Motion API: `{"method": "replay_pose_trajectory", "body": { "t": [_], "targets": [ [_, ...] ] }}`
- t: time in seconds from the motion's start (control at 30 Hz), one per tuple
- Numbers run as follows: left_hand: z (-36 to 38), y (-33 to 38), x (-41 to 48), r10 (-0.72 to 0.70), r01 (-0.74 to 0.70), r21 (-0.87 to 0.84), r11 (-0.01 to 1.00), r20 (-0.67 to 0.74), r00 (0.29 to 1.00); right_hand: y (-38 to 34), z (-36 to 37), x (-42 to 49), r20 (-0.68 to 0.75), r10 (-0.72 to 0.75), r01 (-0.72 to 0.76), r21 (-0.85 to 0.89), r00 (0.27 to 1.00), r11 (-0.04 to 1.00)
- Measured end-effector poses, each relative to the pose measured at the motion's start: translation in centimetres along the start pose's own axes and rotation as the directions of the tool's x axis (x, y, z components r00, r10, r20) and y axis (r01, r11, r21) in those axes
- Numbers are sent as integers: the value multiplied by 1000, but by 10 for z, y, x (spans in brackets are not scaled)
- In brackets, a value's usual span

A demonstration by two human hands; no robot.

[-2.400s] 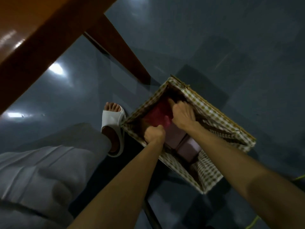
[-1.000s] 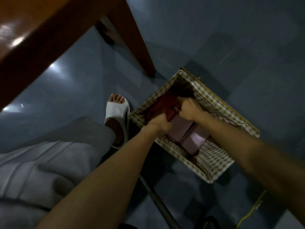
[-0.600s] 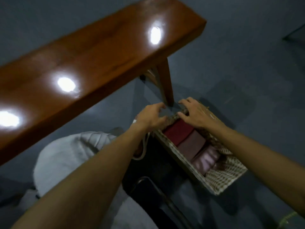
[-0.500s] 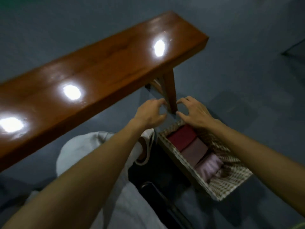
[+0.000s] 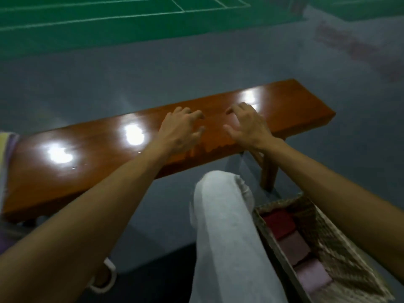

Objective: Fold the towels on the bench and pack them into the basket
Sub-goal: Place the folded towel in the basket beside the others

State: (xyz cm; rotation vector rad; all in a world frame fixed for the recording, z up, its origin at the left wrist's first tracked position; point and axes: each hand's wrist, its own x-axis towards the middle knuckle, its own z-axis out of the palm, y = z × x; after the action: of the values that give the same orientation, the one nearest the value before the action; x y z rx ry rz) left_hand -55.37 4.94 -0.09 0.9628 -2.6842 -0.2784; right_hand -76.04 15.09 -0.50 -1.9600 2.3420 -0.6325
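1. The left hand (image 5: 181,130) is over the bench (image 5: 87,162), palm down. Its fingers (image 5: 193,113) are loosely bent and a little spread, holding nothing.
2. The right hand (image 5: 249,127) is just to the right of the left fingers, with a narrow gap between the two thumbs. Its fingers (image 5: 235,109) are also loosely bent, spread and empty.
3. Whether any fingertip touches the wood cannot be told.
4. The basket (image 5: 328,237) stands on the floor well below and to the right of the right fingers, near the bench leg (image 5: 269,176). The right forearm partly covers it.
5. Three folded towels lie in it in a row, touching. The red towel (image 5: 278,221) is nearest the fingers, then the pink towel (image 5: 294,246), and the lilac towel (image 5: 312,278) is farthest.
6. Far left of the left fingers, at the frame edge, a pale striped cloth (image 5: 8,149) lies on the bench end. It is too blurred to say more.
7. A white-trousered leg (image 5: 223,237) runs up between the forearms, its knee below the fingers. A sandal (image 5: 105,278) shows under the left forearm.
8. Beyond the fingertips, past grey floor, is a green court (image 5: 109,22) with white lines.
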Motion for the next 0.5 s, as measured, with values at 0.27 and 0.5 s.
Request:
{"method": "replay_pose_trajectory", "body": {
  "t": [0.27, 0.5],
  "targets": [
    [-48, -126, -95, -261, 265, 45, 963, -83, 962, -125, 62, 59, 133, -180, 170, 84, 975, 982],
    [-85, -223, -202, -499, 505, -6, 863, -174, 849, -254, 132, 70, 180, -341, 306, 198, 922, 931]
  ]
}}
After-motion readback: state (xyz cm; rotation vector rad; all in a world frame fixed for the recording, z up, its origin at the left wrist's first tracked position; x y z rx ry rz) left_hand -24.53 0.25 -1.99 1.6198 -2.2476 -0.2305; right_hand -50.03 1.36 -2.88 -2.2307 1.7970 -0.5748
